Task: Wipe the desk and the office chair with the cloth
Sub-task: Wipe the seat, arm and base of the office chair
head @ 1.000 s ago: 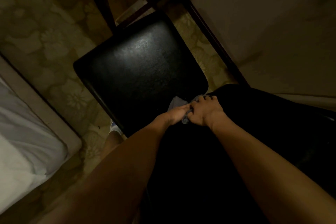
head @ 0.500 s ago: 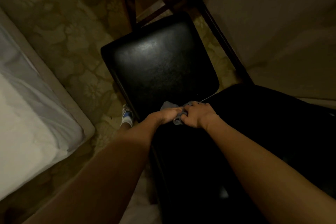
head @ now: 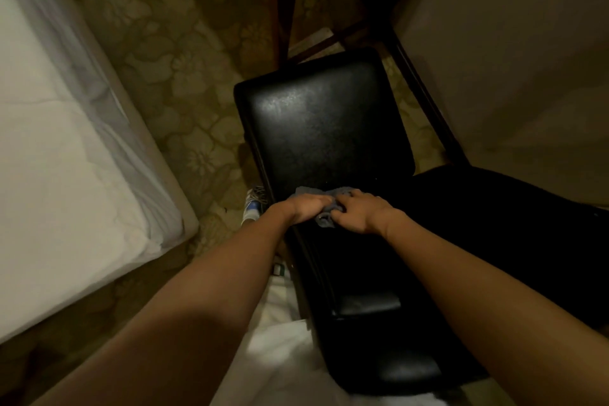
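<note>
Black chair seat (head: 324, 128): glossy, just far of the hands; desk top (head: 527, 59) to the right.
Cloth (head: 324, 219): grey, bunched at the seat's near edge, between both hands.
Left hand (head: 304, 208): fingers curled over the cloth, gripping.
Right hand (head: 359, 212): curled, pinching the cloth.
Change: hands have kept the same spot; only the view swung toward the bed (head: 66, 158).
Meaning: probably regathering the cloth; chair wipe unfinished.

Setting: bedroom. Evidence: bed (head: 174, 194) with white sheet (head: 66, 175) along the left edge; floral-patterned carpet (head: 184, 59); black padded chair (head: 329, 128) beside a pale, dark-framed desk (head: 510, 59). Lighting dim.
</note>
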{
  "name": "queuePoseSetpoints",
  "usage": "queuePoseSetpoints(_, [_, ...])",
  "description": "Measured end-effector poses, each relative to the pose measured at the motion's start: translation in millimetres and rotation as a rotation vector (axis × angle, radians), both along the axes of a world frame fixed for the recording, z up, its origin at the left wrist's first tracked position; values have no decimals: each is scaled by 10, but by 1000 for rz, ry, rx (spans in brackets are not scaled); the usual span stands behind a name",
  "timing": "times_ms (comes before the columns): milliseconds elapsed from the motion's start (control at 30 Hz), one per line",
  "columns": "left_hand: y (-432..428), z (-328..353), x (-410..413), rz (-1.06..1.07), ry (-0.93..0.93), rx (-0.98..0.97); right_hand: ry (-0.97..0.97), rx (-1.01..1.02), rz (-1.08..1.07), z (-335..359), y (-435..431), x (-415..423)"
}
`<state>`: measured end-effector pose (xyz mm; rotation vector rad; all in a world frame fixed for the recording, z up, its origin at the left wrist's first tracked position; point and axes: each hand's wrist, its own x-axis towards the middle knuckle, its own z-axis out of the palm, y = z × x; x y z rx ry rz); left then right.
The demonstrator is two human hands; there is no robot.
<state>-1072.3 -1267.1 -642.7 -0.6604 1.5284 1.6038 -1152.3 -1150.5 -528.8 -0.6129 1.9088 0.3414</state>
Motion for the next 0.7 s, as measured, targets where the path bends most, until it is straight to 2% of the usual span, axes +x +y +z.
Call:
queuePoseSetpoints(267, [11,390,313,65,63,-35,-19,-107,17,329,136,196])
queuePoseSetpoints(367, [34,708,359,120,53,-59,-17,-131,37,443,176,247])
queuePoseSetpoints(500, [137,1134,410,117,139,-108,-12,-166,41,576,260,295])
queuePoseSetpoints(700, [261,1340,519,158,176,-150,-18,-247,60,745,389,349])
